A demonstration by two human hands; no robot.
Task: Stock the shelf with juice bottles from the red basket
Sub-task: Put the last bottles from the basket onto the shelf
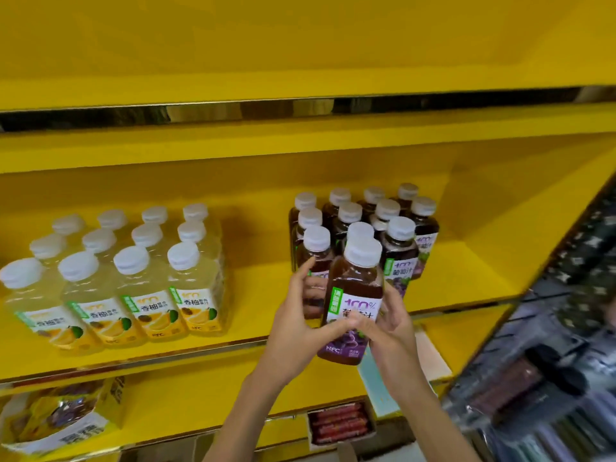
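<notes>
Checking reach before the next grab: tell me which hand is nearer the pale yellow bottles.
Left. The left hand grips the dark juice bottle on the side facing the pale yellow bottles; the right hand holds the bottle's far side, further away.

The yellow shelf [466,261] has a smooth, matt painted face, and a glossy, mirror-like metal strip [300,106] runs along the edge of the board above it. On that shelf the dark juice bottle [353,295] held in front of the grape group is clear, shiny plastic with a ribbed matt white plastic cap [362,251] and a glossy printed label; the pale pomelo bottles [133,278] to its left are the same clear plastic with slick yellow labels. Below the shelf, at the left, lie crinkled shiny foil-like snack bags [56,418].
</notes>
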